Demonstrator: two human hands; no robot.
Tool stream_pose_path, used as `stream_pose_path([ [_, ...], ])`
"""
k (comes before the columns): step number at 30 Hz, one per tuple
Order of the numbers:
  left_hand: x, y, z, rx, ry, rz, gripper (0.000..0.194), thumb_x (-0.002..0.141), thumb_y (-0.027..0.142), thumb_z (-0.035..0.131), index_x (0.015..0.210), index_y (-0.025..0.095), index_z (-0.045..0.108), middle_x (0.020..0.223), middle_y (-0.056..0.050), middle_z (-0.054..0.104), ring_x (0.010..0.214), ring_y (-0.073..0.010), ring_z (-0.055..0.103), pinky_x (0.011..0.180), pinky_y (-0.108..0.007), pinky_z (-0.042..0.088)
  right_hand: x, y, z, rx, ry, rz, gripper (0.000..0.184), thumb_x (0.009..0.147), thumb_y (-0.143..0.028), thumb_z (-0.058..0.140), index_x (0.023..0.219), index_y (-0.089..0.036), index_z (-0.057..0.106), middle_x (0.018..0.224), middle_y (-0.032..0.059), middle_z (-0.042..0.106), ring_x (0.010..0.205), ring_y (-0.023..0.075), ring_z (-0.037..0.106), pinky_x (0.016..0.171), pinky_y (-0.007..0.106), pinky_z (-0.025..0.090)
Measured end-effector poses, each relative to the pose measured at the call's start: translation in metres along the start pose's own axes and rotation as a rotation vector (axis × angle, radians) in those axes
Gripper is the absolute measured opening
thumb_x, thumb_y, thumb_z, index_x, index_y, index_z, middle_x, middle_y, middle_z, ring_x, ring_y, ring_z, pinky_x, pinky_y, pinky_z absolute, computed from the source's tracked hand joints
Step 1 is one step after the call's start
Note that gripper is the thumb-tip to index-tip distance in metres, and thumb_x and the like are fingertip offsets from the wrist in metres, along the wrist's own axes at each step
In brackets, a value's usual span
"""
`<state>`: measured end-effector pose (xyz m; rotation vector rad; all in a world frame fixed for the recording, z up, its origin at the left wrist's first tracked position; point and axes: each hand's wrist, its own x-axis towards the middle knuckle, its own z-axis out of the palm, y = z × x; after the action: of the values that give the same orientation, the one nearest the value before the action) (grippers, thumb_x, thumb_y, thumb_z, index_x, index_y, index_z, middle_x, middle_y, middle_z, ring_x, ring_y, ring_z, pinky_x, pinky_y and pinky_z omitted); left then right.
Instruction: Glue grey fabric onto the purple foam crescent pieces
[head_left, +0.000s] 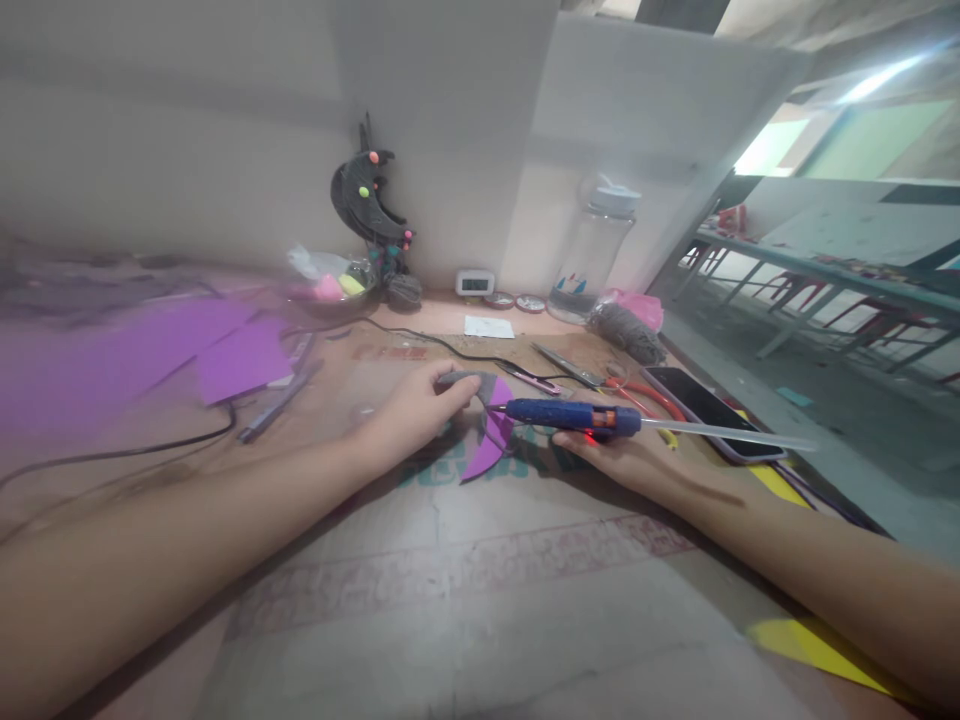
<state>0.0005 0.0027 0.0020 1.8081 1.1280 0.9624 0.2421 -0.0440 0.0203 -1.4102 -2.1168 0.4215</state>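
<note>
My left hand (427,402) pinches the upper end of a purple crescent-shaped piece (495,440), whose top part is wrapped in grey yarn (480,382). In my right hand (600,450) is a blue hot glue gun (574,414) with a clear glue stick (727,432) sticking out of its back and a red light glowing underneath. Its nozzle points left and meets the crescent, or is very close to it. Part of my right hand is hidden behind the gun.
Purple sheets (240,355) and a pen-like stick (277,400) lie left. Scissors (574,368), a phone (709,410) and a grey yarn ball (628,332) are right. Behind stand a water bottle (596,250), a small digital clock (475,283) and a dark crescent decoration (364,200).
</note>
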Motion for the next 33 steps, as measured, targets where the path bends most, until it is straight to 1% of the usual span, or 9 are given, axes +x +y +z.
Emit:
stream_pose_path([
  [4, -0.001, -0.001, 0.000, -0.006, 0.005, 0.027, 0.030, 0.086, 0.045, 0.050, 0.072, 0.019, 0.057, 0.067, 0.001, 0.063, 0.061, -0.0141, 0.054, 0.057, -0.025, 0.039, 0.001, 0.002, 0.001, 0.021, 0.012, 0.015, 0.018, 0.077, -0.038, 0.063, 0.085, -0.023, 0.060, 0.078, 0.0040, 0.068, 0.073, 0.0237, 0.065, 0.067, 0.039, 0.058],
  [8, -0.001, -0.001, 0.000, -0.003, -0.009, 0.010, 0.030, 0.087, 0.045, 0.049, 0.074, 0.019, 0.057, 0.068, 0.001, 0.064, 0.059, -0.0135, 0.052, 0.055, -0.025, 0.038, 0.000, 0.001, 0.000, 0.008, 0.055, 0.084, 0.027, 0.074, -0.039, 0.065, 0.094, -0.021, 0.061, 0.084, 0.0058, 0.070, 0.079, 0.0256, 0.068, 0.074, 0.040, 0.058],
  [11, 0.000, 0.000, 0.000, 0.003, -0.011, 0.016, 0.031, 0.087, 0.044, 0.049, 0.072, 0.019, 0.057, 0.067, 0.001, 0.064, 0.060, -0.0138, 0.052, 0.057, -0.025, 0.038, 0.000, 0.000, 0.001, -0.024, 0.044, 0.079, 0.025, 0.074, -0.040, 0.064, 0.091, -0.022, 0.062, 0.082, 0.0051, 0.070, 0.078, 0.0259, 0.068, 0.071, 0.039, 0.058],
  [13, 0.000, 0.000, 0.000, 0.005, -0.007, 0.027, 0.030, 0.087, 0.044, 0.049, 0.071, 0.019, 0.057, 0.067, 0.001, 0.063, 0.063, -0.0149, 0.054, 0.060, -0.026, 0.040, 0.000, 0.001, 0.001, -0.027, 0.038, 0.059, 0.020, 0.076, -0.040, 0.063, 0.087, -0.023, 0.061, 0.080, 0.0039, 0.069, 0.075, 0.0245, 0.067, 0.066, 0.035, 0.057],
  [17, 0.001, 0.000, 0.000, 0.006, -0.012, 0.020, 0.031, 0.087, 0.044, 0.049, 0.071, 0.020, 0.058, 0.067, 0.001, 0.063, 0.063, -0.0155, 0.054, 0.060, -0.027, 0.040, 0.000, 0.004, 0.002, 0.015, 0.068, 0.015, 0.015, 0.079, -0.039, 0.061, 0.080, -0.024, 0.059, 0.076, 0.0011, 0.068, 0.070, 0.0213, 0.067, 0.062, 0.030, 0.055],
  [21, 0.001, -0.002, -0.001, -0.008, -0.013, 0.035, 0.029, 0.086, 0.044, 0.049, 0.074, 0.020, 0.058, 0.069, 0.000, 0.063, 0.066, -0.0167, 0.057, 0.062, -0.027, 0.042, 0.000, 0.002, 0.000, 0.015, 0.053, 0.013, 0.017, 0.080, -0.040, 0.060, 0.083, -0.024, 0.062, 0.078, 0.0022, 0.071, 0.073, 0.0225, 0.068, 0.063, 0.031, 0.056],
  [25, 0.002, -0.002, -0.001, -0.019, -0.006, 0.030, 0.028, 0.085, 0.044, 0.051, 0.072, 0.020, 0.057, 0.065, 0.001, 0.060, 0.061, -0.0152, 0.055, 0.057, -0.026, 0.040, 0.000, -0.002, -0.001, -0.004, 0.066, 0.028, 0.021, 0.079, -0.041, 0.061, 0.085, -0.022, 0.064, 0.080, 0.0044, 0.072, 0.075, 0.0242, 0.069, 0.065, 0.033, 0.057],
  [28, 0.001, -0.001, -0.001, -0.009, -0.004, 0.031, 0.028, 0.085, 0.044, 0.051, 0.072, 0.020, 0.056, 0.066, 0.001, 0.059, 0.061, -0.0149, 0.054, 0.058, -0.026, 0.040, 0.000, 0.002, 0.000, -0.001, 0.086, 0.010, 0.025, 0.080, -0.043, 0.060, 0.092, -0.022, 0.066, 0.085, 0.0052, 0.073, 0.079, 0.0253, 0.069, 0.070, 0.035, 0.058],
  [33, 0.001, -0.001, 0.000, -0.022, -0.016, 0.026, 0.028, 0.086, 0.044, 0.050, 0.073, 0.020, 0.056, 0.066, 0.001, 0.061, 0.061, -0.0154, 0.054, 0.059, -0.027, 0.040, 0.000, 0.009, 0.001, -0.030, 0.107, 0.011, 0.026, 0.083, -0.046, 0.059, 0.092, -0.023, 0.066, 0.085, 0.0059, 0.072, 0.082, 0.0270, 0.069, 0.075, 0.037, 0.058],
])
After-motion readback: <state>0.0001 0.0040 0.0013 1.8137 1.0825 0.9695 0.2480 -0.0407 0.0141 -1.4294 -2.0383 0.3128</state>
